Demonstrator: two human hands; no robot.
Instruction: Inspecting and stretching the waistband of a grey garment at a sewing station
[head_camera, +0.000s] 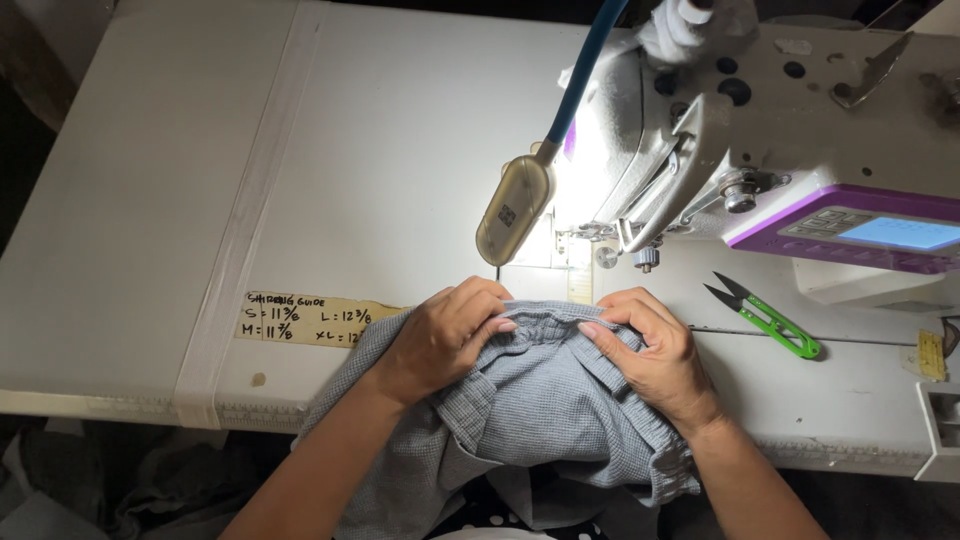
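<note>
A grey checked fabric garment (545, 400) lies bunched at the near edge of the white sewing table (330, 150) and hangs off toward me. My left hand (445, 335) grips a gathered fold at its upper left edge. My right hand (650, 350) pinches the same gathered edge a little to the right. Both hands sit just in front of the needle area (585, 245) of the white sewing machine (760, 110). The fabric edge between my fingertips is puckered.
A small lamp (515, 205) on a blue flexible arm shines on the needle area. Green thread snips (770, 320) lie on the table to the right of my right hand. A tan paper label (300, 320) is taped at the left. The machine's purple control panel (860, 230) is at right.
</note>
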